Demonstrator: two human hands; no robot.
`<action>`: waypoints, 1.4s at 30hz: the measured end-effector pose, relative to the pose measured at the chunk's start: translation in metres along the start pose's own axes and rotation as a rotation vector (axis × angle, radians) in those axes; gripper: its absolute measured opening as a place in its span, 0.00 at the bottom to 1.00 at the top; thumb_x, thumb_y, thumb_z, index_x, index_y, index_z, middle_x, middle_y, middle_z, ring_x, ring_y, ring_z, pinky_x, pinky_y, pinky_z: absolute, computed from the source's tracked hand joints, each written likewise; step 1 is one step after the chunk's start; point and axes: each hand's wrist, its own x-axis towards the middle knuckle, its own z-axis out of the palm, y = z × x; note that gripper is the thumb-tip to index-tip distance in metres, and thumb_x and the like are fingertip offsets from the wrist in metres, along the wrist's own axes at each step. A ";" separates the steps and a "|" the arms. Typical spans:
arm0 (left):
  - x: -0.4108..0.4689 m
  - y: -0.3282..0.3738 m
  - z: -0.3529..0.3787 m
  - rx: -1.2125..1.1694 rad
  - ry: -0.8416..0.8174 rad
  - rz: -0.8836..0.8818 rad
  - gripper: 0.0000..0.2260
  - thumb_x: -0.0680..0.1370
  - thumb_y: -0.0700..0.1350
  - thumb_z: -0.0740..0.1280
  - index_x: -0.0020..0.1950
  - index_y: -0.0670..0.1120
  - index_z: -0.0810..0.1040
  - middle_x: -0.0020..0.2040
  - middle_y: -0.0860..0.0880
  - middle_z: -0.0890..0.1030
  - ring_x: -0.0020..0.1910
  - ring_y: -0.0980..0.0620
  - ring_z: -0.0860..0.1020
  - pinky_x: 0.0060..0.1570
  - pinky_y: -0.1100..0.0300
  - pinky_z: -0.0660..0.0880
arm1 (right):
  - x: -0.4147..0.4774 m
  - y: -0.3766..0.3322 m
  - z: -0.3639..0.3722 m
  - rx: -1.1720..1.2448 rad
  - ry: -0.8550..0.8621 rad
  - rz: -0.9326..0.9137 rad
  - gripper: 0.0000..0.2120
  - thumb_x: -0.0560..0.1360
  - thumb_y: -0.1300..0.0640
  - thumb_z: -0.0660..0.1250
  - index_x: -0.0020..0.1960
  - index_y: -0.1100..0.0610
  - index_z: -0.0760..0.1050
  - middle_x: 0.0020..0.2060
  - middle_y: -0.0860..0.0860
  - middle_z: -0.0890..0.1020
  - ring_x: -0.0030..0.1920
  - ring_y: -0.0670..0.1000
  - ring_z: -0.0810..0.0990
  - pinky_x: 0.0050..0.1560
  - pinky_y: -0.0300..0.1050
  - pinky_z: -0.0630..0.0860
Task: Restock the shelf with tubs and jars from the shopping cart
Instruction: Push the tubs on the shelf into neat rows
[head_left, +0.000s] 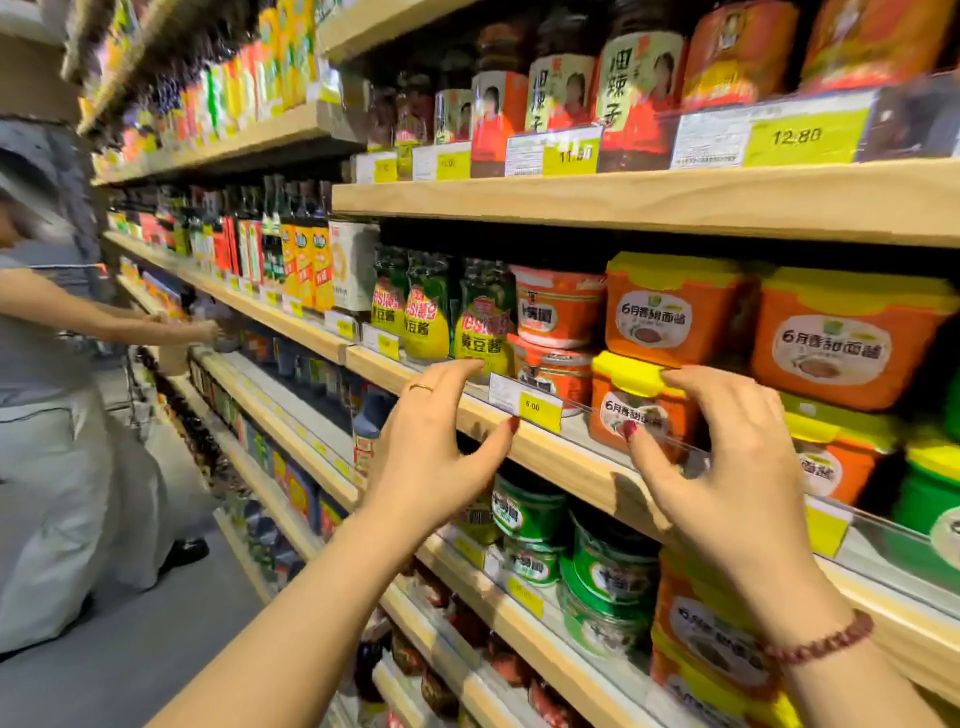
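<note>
An orange tub with a yellow lid (610, 397) stands at the front of the middle shelf (566, 460), under another orange tub (670, 312). My right hand (727, 467) hovers in front of it with fingers spread, its index fingertip at the lid's edge and its thumb over the label. My left hand (431, 447) is held up to the left, fingers apart and holding nothing, in front of the shelf edge. Red tubs (556, 306) and green-topped jars of yellow bean paste (483, 322) stand to the left of the orange tub.
A price tag (525, 402) hangs on the shelf rail between my hands. Green jars (613, 561) and more orange tubs fill the shelf below. Chilli jars (639, 93) line the shelf above. Another person (52, 415) reaches into the shelves at the far left.
</note>
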 end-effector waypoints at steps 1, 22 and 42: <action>0.008 -0.003 0.005 -0.019 0.002 0.004 0.27 0.72 0.59 0.65 0.68 0.49 0.69 0.64 0.51 0.73 0.64 0.53 0.70 0.59 0.63 0.66 | 0.002 -0.001 0.003 -0.015 0.020 0.015 0.22 0.69 0.47 0.65 0.58 0.58 0.75 0.53 0.53 0.78 0.55 0.56 0.73 0.56 0.41 0.65; 0.120 -0.039 0.079 -0.427 -0.144 0.105 0.46 0.59 0.61 0.76 0.69 0.42 0.60 0.61 0.43 0.70 0.62 0.45 0.70 0.57 0.50 0.72 | 0.038 -0.039 0.067 -0.564 0.159 0.582 0.43 0.63 0.37 0.74 0.64 0.64 0.62 0.56 0.58 0.72 0.60 0.60 0.71 0.52 0.54 0.73; 0.115 -0.038 0.081 -0.485 -0.129 0.088 0.46 0.61 0.55 0.78 0.71 0.43 0.57 0.60 0.41 0.73 0.59 0.41 0.73 0.50 0.55 0.71 | 0.046 -0.044 0.075 -0.587 0.190 0.655 0.38 0.63 0.38 0.74 0.59 0.60 0.61 0.54 0.55 0.73 0.58 0.57 0.71 0.50 0.48 0.71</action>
